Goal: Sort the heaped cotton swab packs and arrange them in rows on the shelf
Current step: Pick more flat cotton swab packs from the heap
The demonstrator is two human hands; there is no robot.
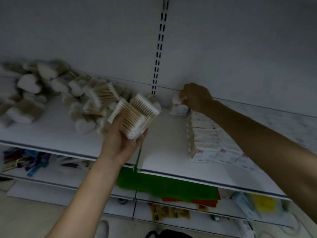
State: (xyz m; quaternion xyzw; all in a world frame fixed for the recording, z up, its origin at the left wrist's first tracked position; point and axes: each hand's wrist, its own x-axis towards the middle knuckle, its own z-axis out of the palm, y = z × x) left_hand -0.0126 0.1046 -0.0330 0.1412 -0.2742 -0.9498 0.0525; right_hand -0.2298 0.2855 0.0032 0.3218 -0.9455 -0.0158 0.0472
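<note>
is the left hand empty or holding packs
Holding. The left hand grips a stack of cotton swab packs, fingers curled beneath them, over the shelf.

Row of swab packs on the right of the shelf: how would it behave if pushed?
Likely light: the left hand holds several packs at once. The row stands on thin edges, so a sideways push might topple it.
</note>
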